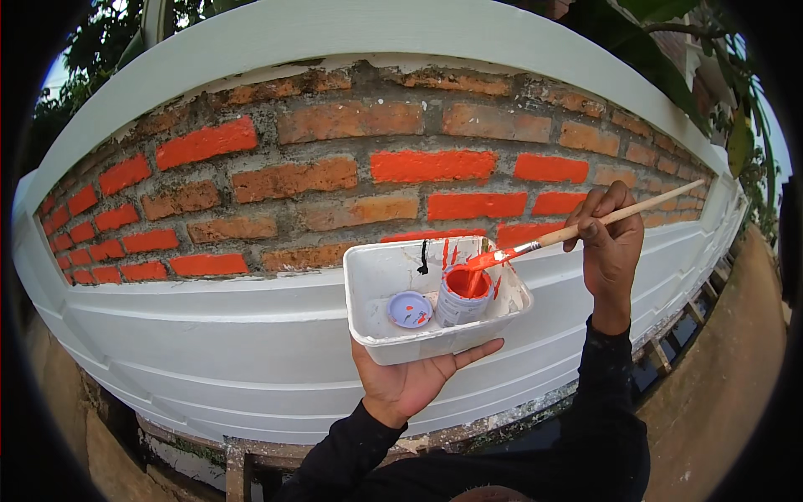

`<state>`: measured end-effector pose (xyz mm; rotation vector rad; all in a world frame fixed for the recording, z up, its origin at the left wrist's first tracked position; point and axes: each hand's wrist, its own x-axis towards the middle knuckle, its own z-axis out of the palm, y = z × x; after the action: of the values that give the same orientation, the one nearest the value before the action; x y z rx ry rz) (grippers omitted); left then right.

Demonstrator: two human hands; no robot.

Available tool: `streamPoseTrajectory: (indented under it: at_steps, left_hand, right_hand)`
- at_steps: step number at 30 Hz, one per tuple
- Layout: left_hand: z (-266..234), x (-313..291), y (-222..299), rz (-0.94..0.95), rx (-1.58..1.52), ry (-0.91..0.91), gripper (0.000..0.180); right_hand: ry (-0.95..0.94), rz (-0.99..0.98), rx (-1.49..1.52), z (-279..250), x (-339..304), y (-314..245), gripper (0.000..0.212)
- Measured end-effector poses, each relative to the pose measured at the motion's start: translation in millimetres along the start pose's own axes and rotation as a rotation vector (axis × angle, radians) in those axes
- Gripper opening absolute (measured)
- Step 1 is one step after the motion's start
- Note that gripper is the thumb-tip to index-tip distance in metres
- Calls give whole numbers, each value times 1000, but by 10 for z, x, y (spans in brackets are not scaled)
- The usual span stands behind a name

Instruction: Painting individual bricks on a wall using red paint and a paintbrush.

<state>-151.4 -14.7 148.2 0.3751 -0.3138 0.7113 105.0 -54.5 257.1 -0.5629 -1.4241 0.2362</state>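
Observation:
My left hand [406, 383] holds up a white plastic tub [376, 276] from beneath, its fingers under the base. Inside the tub stands a small open jar [462, 311] of orange-red paint, and beside it lies a pale lilac lid [410, 309] spotted with paint. In my right hand [609, 243] is a paintbrush [577, 233] with a long wooden handle, pinched near its middle. Its bristles, coated in orange-red, are over the jar's mouth, and paint trails from them into the jar. Black and red smears mark the tub's inner wall.
Behind the tub runs a brick panel [351, 121] with grey mortar; several bricks are painted orange-red [433, 166], others bare. A white frame [376, 32] and white ledges [209, 343] surround it. A paved path [719, 360] lies at right, a dark channel along the wall's foot.

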Motion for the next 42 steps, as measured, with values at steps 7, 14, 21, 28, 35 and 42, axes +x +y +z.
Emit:
streamPoseTrajectory:
  at_steps: [7,14,21,28,35,42]
  left_hand:
    - [-60,40,7,-11,-70,-28,106]
    - [-83,52,26,-12,-75,-22,107]
    - [-73,53,31,-12,-117,-11,105]
    - [-64,20,48,-34,-96,-24,104]
    - [-39,10,53,-34,-68,-23,103]
    - [-39,35,46,-20,-92,-32,104]
  right_hand:
    - [-18,-99,-116,54,158,-169,34]
    - [-114,-148,-74,32,250,-239,33]
    - [-137,-153,-120,68,292,-280,36]
    - [-185,-112,-135,116,294,-273,36]
    - [-270,-39,-243,164,190,-262,37]
    - [-287,-75,-239,153,143,-294,35]
